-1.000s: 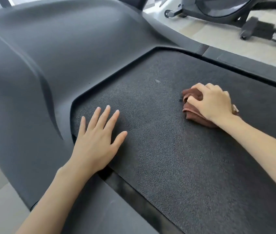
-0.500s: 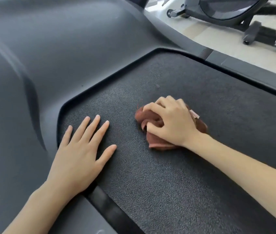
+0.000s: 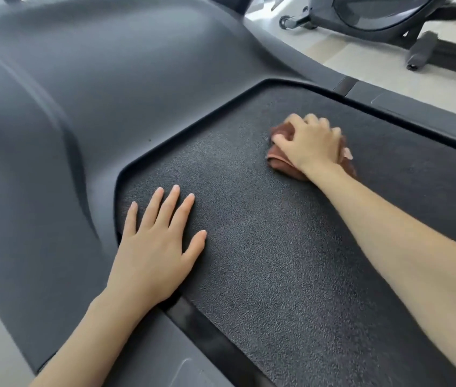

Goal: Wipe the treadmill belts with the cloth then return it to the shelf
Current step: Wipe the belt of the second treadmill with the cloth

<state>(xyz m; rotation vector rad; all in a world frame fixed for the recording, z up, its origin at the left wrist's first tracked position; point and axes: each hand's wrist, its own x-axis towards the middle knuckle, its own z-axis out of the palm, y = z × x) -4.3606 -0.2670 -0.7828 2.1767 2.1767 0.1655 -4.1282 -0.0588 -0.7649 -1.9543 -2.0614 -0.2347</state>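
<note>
Right hand [image 3: 309, 142] clenched on brown cloth [image 3: 280, 160] near treadmill belt [image 3: 277, 261] far edge, left hand [image 3: 154, 247] flat, fingers spread, at belt's left edge

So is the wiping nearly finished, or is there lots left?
Hard to call any part finished: the treadmill belt shows no clear wiped patch. In hand: the right hand presses the bunched brown cloth onto the belt's far end, while the left hand lies flat on the belt by its near edge. Left: the rest of this belt, any other belts, then returning the cloth to the shelf, which is not in view.
</note>
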